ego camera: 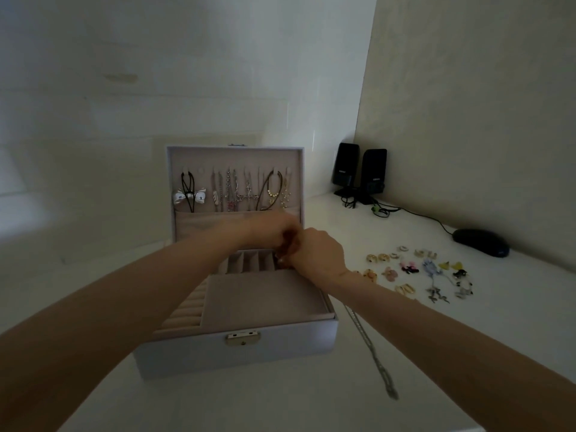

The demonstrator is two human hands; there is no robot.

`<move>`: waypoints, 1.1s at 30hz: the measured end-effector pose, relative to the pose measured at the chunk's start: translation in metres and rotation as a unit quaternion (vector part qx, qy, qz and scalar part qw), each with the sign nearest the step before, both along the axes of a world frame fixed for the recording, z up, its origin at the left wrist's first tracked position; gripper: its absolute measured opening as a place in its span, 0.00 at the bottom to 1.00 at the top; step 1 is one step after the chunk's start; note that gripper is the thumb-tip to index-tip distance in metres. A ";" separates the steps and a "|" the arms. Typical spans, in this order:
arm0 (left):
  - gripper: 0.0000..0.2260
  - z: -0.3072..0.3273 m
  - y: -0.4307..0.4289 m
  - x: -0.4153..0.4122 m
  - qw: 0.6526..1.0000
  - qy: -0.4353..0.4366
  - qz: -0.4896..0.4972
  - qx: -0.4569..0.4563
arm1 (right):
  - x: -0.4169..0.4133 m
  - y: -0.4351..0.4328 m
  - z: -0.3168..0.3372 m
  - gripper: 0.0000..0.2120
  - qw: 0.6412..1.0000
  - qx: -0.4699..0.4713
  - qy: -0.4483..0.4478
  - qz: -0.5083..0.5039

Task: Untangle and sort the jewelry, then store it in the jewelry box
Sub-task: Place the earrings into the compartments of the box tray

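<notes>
The right hand (314,254) pinches a small amber piece (288,243); the left hand (271,227), blurred, meets it, grip unclear. The box (237,353) slots (249,261) lie just beneath both.

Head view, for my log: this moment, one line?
jewelry box open; left hand, right hand at amber piece over rear slots; earrings beside box

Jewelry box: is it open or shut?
Open. The jewelry box has its lid upright, necklaces hanging inside it, tray compartments exposed.

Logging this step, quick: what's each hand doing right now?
Left hand: blurred, cannot be told.
Right hand: fingers curled on a small amber piece.
</notes>
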State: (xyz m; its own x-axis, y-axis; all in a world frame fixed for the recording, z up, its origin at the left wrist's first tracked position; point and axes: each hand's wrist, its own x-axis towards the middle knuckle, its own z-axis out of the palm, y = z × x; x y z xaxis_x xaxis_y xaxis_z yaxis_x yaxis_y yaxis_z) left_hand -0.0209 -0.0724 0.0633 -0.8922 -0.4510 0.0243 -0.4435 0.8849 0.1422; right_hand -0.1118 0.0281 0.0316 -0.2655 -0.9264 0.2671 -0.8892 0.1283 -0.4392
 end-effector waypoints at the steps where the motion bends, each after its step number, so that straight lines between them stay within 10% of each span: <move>1: 0.14 0.000 -0.001 0.000 1.000 -0.003 -0.001 0.000 | -0.002 0.001 0.001 0.13 1.000 -0.003 -0.018 0.001; 7: 0.05 0.011 0.007 -0.004 0.998 -0.006 0.034 -0.050 | -0.056 0.009 0.013 0.12 0.992 -0.080 -0.082 -0.056; 12: 0.07 0.014 0.029 -0.032 0.989 0.103 0.031 -0.097 | -0.125 0.013 0.015 0.05 0.996 0.038 -0.063 -0.059; 25: 0.17 -0.037 0.076 -0.115 0.997 -0.066 0.013 0.032 | -0.130 0.042 -0.004 0.02 0.969 0.223 0.106 0.006; 33: 0.10 -0.046 0.080 -0.129 0.996 -0.074 0.030 0.040 | -0.137 0.049 -0.007 0.09 0.979 0.200 -0.028 -0.023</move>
State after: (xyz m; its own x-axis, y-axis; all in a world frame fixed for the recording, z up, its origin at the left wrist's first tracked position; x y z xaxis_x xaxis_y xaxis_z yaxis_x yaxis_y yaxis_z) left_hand -0.1497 0.0077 0.0173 -0.8549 -0.4984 -0.1444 -0.5163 0.8448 0.1404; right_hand -0.2492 0.0772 0.0248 -0.3124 -0.9410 -0.1299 -0.8546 0.3381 -0.3942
